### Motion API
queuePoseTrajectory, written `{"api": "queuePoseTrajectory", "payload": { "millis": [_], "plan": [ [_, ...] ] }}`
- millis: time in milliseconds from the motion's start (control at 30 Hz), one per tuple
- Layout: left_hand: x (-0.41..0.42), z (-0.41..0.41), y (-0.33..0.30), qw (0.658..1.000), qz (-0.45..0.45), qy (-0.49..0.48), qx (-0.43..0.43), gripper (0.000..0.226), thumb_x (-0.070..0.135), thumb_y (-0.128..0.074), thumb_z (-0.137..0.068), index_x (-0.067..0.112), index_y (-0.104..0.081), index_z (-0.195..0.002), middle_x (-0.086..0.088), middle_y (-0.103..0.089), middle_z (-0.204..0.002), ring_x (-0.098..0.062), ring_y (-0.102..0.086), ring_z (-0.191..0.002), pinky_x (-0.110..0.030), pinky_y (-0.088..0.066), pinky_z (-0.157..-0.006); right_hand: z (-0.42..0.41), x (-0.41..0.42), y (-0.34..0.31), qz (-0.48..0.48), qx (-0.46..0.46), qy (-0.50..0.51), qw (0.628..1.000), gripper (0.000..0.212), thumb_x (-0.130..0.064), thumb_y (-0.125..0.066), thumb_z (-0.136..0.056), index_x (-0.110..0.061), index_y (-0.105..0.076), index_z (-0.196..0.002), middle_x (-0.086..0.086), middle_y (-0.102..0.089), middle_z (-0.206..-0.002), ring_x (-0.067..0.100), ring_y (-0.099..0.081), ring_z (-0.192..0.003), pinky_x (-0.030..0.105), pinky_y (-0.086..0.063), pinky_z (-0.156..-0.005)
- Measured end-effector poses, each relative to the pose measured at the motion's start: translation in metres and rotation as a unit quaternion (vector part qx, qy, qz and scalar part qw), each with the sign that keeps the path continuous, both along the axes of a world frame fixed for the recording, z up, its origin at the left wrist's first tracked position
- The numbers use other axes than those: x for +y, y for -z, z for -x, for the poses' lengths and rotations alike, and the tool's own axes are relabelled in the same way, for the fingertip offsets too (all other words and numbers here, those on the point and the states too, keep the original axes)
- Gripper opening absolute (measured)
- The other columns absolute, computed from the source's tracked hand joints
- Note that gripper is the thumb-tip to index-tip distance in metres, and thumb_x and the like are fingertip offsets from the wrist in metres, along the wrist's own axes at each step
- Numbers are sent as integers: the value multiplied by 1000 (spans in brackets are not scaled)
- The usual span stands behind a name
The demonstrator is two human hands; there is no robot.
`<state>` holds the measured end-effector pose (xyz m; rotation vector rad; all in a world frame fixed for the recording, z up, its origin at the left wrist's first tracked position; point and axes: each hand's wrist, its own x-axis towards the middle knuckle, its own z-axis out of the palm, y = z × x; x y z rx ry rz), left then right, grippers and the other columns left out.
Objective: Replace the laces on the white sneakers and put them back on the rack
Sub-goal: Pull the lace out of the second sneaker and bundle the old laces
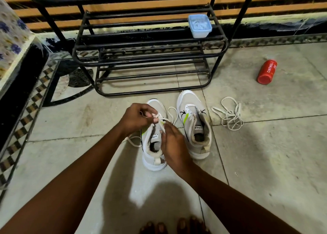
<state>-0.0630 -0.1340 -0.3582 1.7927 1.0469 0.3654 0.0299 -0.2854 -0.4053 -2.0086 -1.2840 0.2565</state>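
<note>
Two white sneakers stand side by side on the tiled floor, toes toward the black metal shoe rack [141, 60]. My left hand [137, 117] pinches a white lace [172, 115] over the left sneaker [154, 156] near its eyelets. My right hand [172, 144] holds the same lace at the sneaker's tongue. Loops of that lace trail out on both sides of the shoe. The right sneaker [194, 124] stands untouched with no lace in its eyelets. A loose white lace [230, 113] lies tangled on the floor to its right.
A pale blue plastic tub [200, 25] sits on the rack's upper shelf at the right. A red Cinthol bottle [267, 71] lies on the floor at the far right. A patterned ledge [12, 39] runs along the left. My toes [175, 225] show at the bottom edge.
</note>
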Motion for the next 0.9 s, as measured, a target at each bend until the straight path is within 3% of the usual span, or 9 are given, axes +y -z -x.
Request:
{"api": "queuePoseTrajectory", "payload": {
  "millis": [167, 267, 400, 600, 700, 733, 800, 833, 900],
  "plan": [
    [-4, -8, 6, 986, -134, 43, 87, 16, 11, -89, -77, 12, -76, -70, 3, -71, -83, 7, -62, -82, -12, -48, -79, -3, -3, -3, 2, -3, 0, 1000, 52, -32, -35, -102, 5, -62, -127, 22, -64, -131, 34, -62, -122, 28, -38, -109],
    [-6, -11, 8, 969, -200, 95, 111, 14, -2, -81, -77, 9, -74, -72, -2, -63, -96, 0, -56, -77, -7, -45, -73, -4, -2, -3, 2, -10, -3, 1000, 49, -30, -37, -102, 4, -63, -126, 21, -65, -128, 35, -63, -119, 32, -43, -106],
    [-11, -18, 15, 949, -263, 109, 136, 16, -5, -70, -74, 11, -71, -78, 0, -53, -94, -15, -54, -80, -20, -38, -72, -5, -2, -1, 3, -10, -1, 1000, 37, -19, -49, -101, 5, -64, -123, 22, -66, -125, 35, -64, -117, 31, -43, -106],
    [-19, -11, 25, 965, -258, 21, 49, 25, -6, -56, -82, 18, -52, -77, 8, -54, -80, -11, -55, -72, -31, -45, -65, -6, 1, -5, 17, -7, -4, 1000, 42, -12, -48, -93, 5, -61, -129, 21, -65, -128, 35, -63, -120, 34, -45, -108],
    [-16, -9, 23, 983, -70, -165, -36, 30, -11, -44, -85, 18, -48, -79, 0, -70, -74, -16, -69, -74, -27, -52, -64, -6, 1, -5, 42, -8, 1, 999, 42, -13, -43, -92, 6, -61, -126, 21, -66, -122, 37, -64, -112, 40, -52, -102],
    [-13, -10, 22, 963, 39, -250, -92, 32, -13, -38, -87, 17, -46, -80, -8, -72, -75, -25, -74, -78, -32, -55, -65, -5, 0, -5, 46, -6, 4, 999, 44, -13, -40, -93, 6, -60, -127, 21, -66, -123, 37, -64, -112, 41, -52, -102],
    [-7, -10, 18, 881, 225, -367, -197, 37, -18, -26, -90, 15, -42, -82, -22, -66, -73, -40, -76, -83, -48, -57, -75, -3, 0, -6, 48, -5, 11, 999, 48, -16, -33, -93, 6, -60, -126, 21, -65, -122, 37, -64, -112, 42, -51, -102],
    [-6, -9, 16, 856, 269, -383, -219, 38, -19, -23, -91, 14, -41, -84, -23, -64, -70, -43, -76, -85, -51, -54, -81, -3, 0, -6, 50, -10, 15, 999, 51, -18, -29, -93, 6, -61, -125, 21, -66, -121, 38, -64, -111, 42, -52, -101],
    [-5, -8, 9, 856, 287, -365, -226, 35, -19, -27, -94, 12, -43, -89, -20, -67, -67, -42, -76, -87, -48, -53, -86, -2, 0, -5, 55, -27, 12, 998, 57, -22, -25, -91, 6, -61, -124, 21, -65, -122, 37, -64, -112, 41, -52, -102]
  ]
}}
